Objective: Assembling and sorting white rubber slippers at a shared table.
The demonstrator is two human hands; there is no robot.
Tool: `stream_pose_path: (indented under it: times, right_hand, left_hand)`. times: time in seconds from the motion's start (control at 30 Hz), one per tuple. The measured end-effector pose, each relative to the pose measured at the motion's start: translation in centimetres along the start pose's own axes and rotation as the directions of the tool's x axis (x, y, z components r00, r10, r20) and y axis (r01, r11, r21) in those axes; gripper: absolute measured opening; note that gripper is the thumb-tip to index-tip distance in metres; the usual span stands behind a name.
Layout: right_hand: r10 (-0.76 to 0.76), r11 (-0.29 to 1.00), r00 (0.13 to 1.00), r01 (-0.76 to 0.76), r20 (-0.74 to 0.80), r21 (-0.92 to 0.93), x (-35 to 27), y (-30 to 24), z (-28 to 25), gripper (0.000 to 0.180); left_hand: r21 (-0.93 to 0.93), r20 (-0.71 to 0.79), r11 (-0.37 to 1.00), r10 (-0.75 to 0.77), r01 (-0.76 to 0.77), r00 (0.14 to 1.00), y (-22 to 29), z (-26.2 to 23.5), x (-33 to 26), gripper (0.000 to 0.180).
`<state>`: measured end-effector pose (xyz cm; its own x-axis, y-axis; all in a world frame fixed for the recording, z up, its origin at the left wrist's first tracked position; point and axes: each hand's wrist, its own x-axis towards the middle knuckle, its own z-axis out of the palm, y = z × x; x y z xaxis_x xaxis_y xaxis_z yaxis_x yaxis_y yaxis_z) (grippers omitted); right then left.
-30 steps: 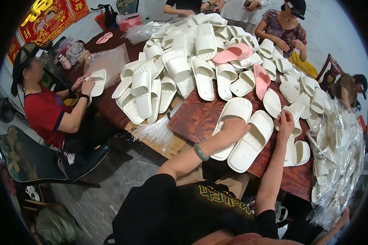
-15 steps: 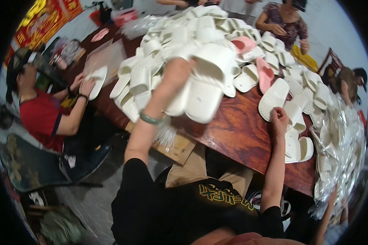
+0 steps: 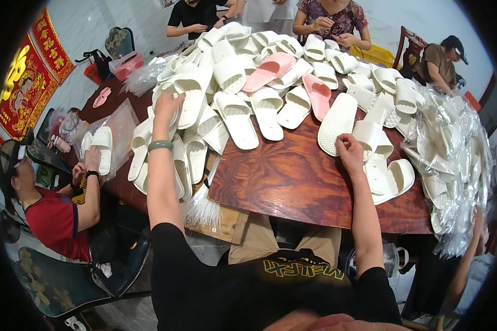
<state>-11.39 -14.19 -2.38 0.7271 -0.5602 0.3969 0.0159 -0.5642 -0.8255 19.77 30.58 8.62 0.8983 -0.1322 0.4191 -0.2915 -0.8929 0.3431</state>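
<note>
My left hand (image 3: 168,106) is at the left part of a big pile of slippers, fingers curled at the edge of a white slide slipper (image 3: 193,99); the grip is partly hidden. A green bangle (image 3: 160,145) circles that wrist. My right hand (image 3: 350,151) is closed in a pinch just above the wooden table; whatever its fingertips hold is too small to make out. Beside it a white slipper (image 3: 338,122) lies sole up, with further white slippers (image 3: 376,174) to its right. Two pink slippers (image 3: 269,71) (image 3: 318,95) lie among the white ones.
A reddish-brown table (image 3: 281,182) carries the pile. Thin white strips (image 3: 203,208) hang at its near edge. Plastic-wrapped slippers (image 3: 453,160) heap up at right. A person in red (image 3: 61,218) handles white slippers at left. Other people are at the far side and right.
My left hand has swung left from over the table's middle, where it had white slippers, to the pile's left side. My right hand stays pinched near the same slipper. The view has shifted.
</note>
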Motion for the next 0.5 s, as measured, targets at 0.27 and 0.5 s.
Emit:
stream_pose_path:
  times: [0.27, 0.5]
  right_hand:
    - [-0.007, 0.997, 1.0, 0.008, 0.014, -0.079, -1.0, -1.1, 0.0, 0.012]
    - [-0.341, 0.903, 0.937, 0.348, 0.074, -0.252, -0.2, -0.6, 0.7, 0.012]
  left_hand:
    - [-0.659, -0.046, 0.747, 0.073, -0.085, 0.996, 9.1, -1.6, -3.6, 0.036]
    - [-0.691, 0.328, 0.681, 0.596, -0.244, 0.733, 24.6, 4.0, -12.9, 0.04]
